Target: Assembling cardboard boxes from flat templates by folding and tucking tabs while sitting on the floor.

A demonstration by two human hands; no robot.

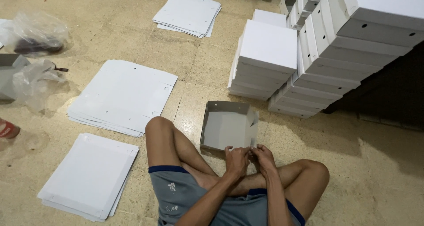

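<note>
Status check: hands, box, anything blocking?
Left hand and right hand both pinch the near wall of the half-folded grey cardboard box. Nothing blocks it; stacked white boxes stand beyond.

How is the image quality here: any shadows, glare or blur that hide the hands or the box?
Head view: even, dim indoor light, no glare on the floor; a soft shadow falls right of the stacked boxes; the left hand and right hand at the near edge of the open box are sharp enough, though the fingers are too small to separate; edges bow slightly from the wide lens.

1 open gray box (229, 126), 4 piles of flat sheets (123, 96), 2 plastic bags (35, 32).
</note>
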